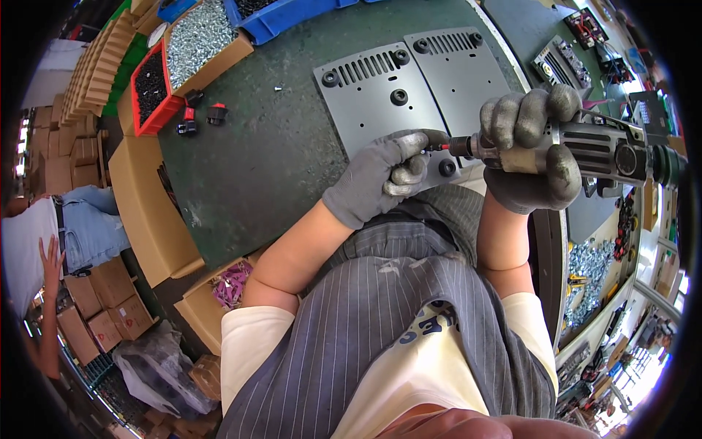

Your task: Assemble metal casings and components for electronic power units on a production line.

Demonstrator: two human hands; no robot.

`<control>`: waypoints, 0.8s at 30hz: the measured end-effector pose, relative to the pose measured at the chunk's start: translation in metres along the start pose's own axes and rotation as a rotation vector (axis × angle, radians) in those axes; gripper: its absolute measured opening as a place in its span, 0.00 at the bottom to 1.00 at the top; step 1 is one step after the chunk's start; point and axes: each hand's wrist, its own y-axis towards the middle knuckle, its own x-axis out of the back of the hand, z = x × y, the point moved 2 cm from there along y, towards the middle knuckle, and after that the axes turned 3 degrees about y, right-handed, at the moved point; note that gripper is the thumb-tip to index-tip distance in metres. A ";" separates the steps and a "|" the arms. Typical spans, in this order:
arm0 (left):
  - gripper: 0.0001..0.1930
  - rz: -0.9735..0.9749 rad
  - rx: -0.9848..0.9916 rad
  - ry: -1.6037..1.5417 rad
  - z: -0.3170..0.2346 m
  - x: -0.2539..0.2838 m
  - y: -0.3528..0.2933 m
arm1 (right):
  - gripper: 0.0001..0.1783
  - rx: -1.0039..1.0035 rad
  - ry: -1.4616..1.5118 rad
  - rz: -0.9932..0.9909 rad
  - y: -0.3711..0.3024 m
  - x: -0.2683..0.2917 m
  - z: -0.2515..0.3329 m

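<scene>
My right hand (530, 150), in a grey work glove, is wrapped around an electric screwdriver (596, 150) held nearly level, its tip toward the left. My gloved left hand (384, 175) is closed in a pinch at the red-collared driver bit (439, 147). Whatever sits between those fingertips is too small to make out. Beneath and beyond my hands lie two grey slotted metal plates, the left plate (376, 121) and the right plate (475, 77), side by side. Round black feet (398, 96) sit on them, and one black foot (447, 168) shows just below the bit.
On the dark green table (248, 168), a red bin (152, 88) of black screws stands beside a carton of silver screws (201, 44). Small red-and-black parts (216, 113) lie nearby. A blue bin (281, 18) is at the back. Another person (55, 219) stands at far left.
</scene>
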 end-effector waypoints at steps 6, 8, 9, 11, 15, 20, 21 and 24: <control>0.23 -0.325 -0.453 1.313 -0.038 0.020 0.019 | 0.21 -0.044 0.089 -0.184 -0.016 0.022 0.013; 0.25 -0.431 -0.817 1.842 -0.051 0.025 0.027 | 0.21 -0.010 0.017 -0.259 -0.020 0.026 0.017; 0.25 -0.434 -0.678 1.928 -0.053 0.027 0.029 | 0.22 -0.020 0.033 -0.251 -0.022 0.025 0.016; 0.20 -0.464 -0.572 2.008 -0.053 0.025 0.026 | 0.22 -0.057 0.011 -0.259 -0.025 0.017 0.013; 0.16 -0.470 -0.686 1.719 -0.044 0.030 -0.002 | 0.23 -0.106 -0.078 -0.214 -0.032 -0.002 0.014; 0.17 -0.533 -0.373 1.812 -0.019 0.009 -0.080 | 0.25 -0.215 -0.126 -0.088 -0.040 -0.022 0.001; 0.17 -0.535 -0.366 1.786 -0.013 0.010 -0.087 | 0.25 -0.209 -0.161 -0.138 -0.042 -0.025 -0.003; 0.16 -0.582 -0.376 1.788 0.002 0.010 -0.093 | 0.23 -0.248 -0.192 -0.045 -0.042 -0.036 -0.017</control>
